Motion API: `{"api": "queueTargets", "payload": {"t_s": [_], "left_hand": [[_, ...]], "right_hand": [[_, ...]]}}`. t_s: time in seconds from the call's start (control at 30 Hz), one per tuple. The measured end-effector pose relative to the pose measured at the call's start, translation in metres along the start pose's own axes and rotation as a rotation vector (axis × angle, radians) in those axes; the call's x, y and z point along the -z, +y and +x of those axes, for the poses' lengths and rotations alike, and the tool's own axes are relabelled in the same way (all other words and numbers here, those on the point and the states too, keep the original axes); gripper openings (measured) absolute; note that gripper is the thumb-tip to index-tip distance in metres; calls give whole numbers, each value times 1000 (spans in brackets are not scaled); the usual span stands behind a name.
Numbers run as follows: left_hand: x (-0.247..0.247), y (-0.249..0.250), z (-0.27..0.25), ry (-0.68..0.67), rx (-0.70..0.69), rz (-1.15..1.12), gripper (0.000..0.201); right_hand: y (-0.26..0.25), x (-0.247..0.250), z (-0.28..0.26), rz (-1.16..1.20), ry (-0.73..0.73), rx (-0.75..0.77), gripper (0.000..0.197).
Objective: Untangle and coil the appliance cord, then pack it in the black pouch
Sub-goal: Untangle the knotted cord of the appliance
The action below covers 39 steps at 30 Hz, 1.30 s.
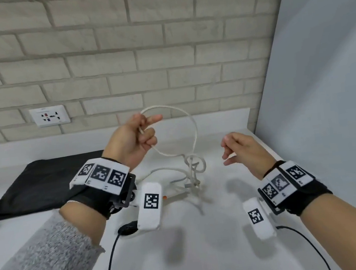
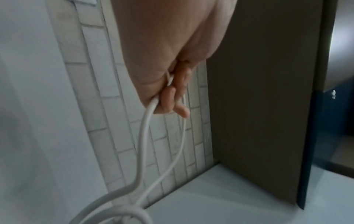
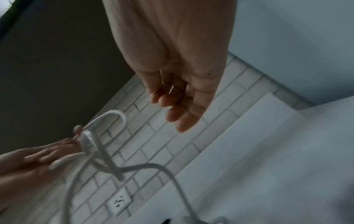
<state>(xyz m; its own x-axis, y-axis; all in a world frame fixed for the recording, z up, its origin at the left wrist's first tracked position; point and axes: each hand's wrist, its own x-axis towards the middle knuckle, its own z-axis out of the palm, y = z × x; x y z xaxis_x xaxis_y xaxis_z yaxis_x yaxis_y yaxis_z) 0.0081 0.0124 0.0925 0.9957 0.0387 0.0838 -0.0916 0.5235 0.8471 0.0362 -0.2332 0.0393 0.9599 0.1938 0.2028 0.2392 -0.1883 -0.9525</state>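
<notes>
From the head view, the white cord (image 1: 190,122) looks light and limp, yet springy enough to hold a round loop in the air; being smooth, it would likely slide through loose fingers, so the best hold is probably a pinch on a free run just above the knot (image 1: 192,162), not on the knot itself. The left hand (image 1: 134,140) is raised over the middle of the bench (image 1: 208,243), fingers curled round the cord, index finger stretched out. The loop arcs up and right from it, then drops to the knot and a slack tangle lying on the bench toward its back edge. The right hand (image 1: 245,149) hovers near the back right corner, fingers relaxed and empty, apart from the cord. The black pouch (image 1: 44,185) lies flat by the left edge.

The left wrist view shows the curled fingers (image 2: 168,98) clamping two strands against the palm, both hanging down to a crossing.

In the right wrist view, the right hand's fingers (image 3: 180,118) hang loosely, holding nothing, the loop and knot beyond them.
</notes>
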Motion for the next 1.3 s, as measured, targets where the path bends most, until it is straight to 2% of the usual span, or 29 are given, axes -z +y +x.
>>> {"api": "queueTargets", "payload": {"t_s": [0.07, 0.13, 0.2, 0.27, 0.33, 0.43, 0.5, 0.57, 0.67, 0.77, 0.83, 0.87, 0.93, 1.0, 1.03, 1.07, 1.1, 1.13, 1.17, 1.23, 1.3], "left_hand": [[-10, -8, -3, -66, 11, 78, 36], [-15, -14, -6, -96, 14, 122, 36], [-18, -14, -9, -107, -30, 129, 34], [-19, -14, -12, -135, -79, 184, 27], [-17, -24, -15, -191, -71, 315, 9], [-14, -54, -21, -330, 62, 541, 15], [-16, -63, -28, -410, 130, 565, 28], [-17, -63, -29, -413, 125, 544, 32], [-11, -57, -26, -390, 68, 559, 28], [3, -50, -23, -423, 27, 657, 31], [11, -47, -22, -405, 23, 655, 28], [11, -48, -22, -385, 23, 651, 26], [5, -53, -21, -352, 13, 649, 26], [-5, -58, -20, -332, -4, 625, 25], [-10, -59, -19, -320, -11, 617, 26], [-13, -59, -17, -302, -15, 617, 26], [-16, -59, -15, -281, -20, 615, 26], [-18, -60, -14, -256, -24, 611, 27], [-19, -60, -12, -230, -27, 603, 27], [-21, -61, -11, -187, -22, 582, 25], [-18, -61, -9, -150, 0, 561, 24]], "right_hand": [[-12, -15, 5, -17, -32, 33, 17], [-16, -24, 6, -58, -171, -24, 22], [-23, -32, 3, -92, -330, -76, 13], [-32, -35, 3, 29, -328, -94, 26], [-43, -31, 8, 242, -250, -92, 30], [-56, -26, 15, 474, -161, -61, 30], [-59, -21, 19, 576, -60, -61, 30], [-58, -13, 23, 643, 46, -78, 33], [-53, 11, 33, 534, 193, -63, 39], [-45, 49, 43, 430, 418, -53, 36], [-31, 76, 50, 312, 547, -113, 34], [-21, 85, 55, 182, 574, -165, 36], [-5, 87, 59, -175, 506, -228, 35], [4, 70, 54, -617, 386, -214, 36], [1, 57, 48, -790, 375, -122, 40], [-6, 43, 38, -863, 358, 57, 41], [-17, 25, 27, -838, 283, 262, 39], [-28, 9, 16, -735, 136, 398, 37], [-38, -8, 5, -616, -53, 426, 34], [-47, -30, -5, -601, -386, 283, 35], [-45, -35, -5, -727, -499, 214, 36]]}}
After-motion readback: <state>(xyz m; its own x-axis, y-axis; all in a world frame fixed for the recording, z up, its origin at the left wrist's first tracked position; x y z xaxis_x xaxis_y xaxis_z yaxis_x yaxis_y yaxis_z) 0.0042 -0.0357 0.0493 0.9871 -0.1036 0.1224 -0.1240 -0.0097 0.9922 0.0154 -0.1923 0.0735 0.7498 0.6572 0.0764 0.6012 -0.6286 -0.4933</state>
